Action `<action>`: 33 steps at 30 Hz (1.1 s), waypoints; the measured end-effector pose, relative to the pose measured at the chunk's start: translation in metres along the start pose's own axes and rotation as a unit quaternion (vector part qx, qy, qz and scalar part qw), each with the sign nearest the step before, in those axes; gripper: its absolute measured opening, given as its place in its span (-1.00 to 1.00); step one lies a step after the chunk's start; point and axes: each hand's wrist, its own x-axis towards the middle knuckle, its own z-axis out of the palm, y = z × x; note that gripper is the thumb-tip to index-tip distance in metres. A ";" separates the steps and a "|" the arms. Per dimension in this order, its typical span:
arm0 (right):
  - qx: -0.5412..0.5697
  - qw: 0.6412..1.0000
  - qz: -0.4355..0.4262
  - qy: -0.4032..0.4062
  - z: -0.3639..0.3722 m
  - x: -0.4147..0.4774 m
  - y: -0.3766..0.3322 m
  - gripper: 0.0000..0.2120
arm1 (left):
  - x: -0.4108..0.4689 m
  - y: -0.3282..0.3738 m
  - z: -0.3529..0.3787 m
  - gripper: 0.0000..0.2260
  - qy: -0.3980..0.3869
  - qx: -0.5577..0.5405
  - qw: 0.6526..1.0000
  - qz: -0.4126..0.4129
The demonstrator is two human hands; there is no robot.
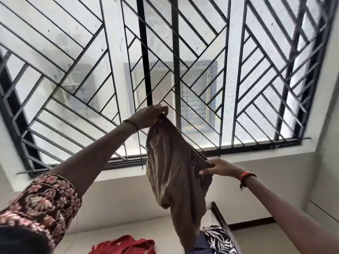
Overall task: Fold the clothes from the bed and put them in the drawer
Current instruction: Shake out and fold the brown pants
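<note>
A tan-brown garment (172,180) hangs in the air in front of the window, held up by both hands. My left hand (148,116) grips its top edge, raised high. Lower and to the right, my right hand (218,166) pinches the other end of that edge. The cloth droops down toward the bed (113,230). A red garment (124,245) lies on the bed at the bottom. A black-and-white leaf-print garment (218,239) lies at the bed's right side. No drawer is in view.
A large window with a black diagonal metal grille (165,61) fills the upper view. A dark wooden bed frame edge (225,226) runs along the bed's right. White walls surround the window.
</note>
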 end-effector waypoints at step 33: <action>-0.242 0.908 0.005 0.343 -0.091 0.021 -0.045 -0.82 | -0.031 -0.026 0.009 -0.76 -0.062 0.184 0.980 -0.047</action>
